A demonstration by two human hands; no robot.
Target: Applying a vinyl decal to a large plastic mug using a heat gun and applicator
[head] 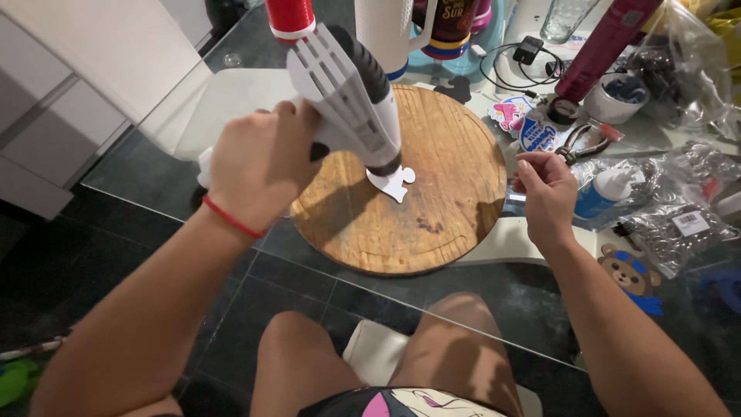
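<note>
The left hand, a red thread around its wrist, is closed around the grip of a grey-and-white heat gun, which tilts down so that its dark nozzle sits just over a small white cut-out shape. That shape lies flat on a round wooden board resting on the glass worktop. The right hand hovers at the board's right edge, fingers loosely curled with thumb and fingertips close together; whether it pinches anything cannot be told. Just right of it lie a white-capped blue bottle, clear plastic bags and a bear sticker; small pliers lie beyond.
</note>
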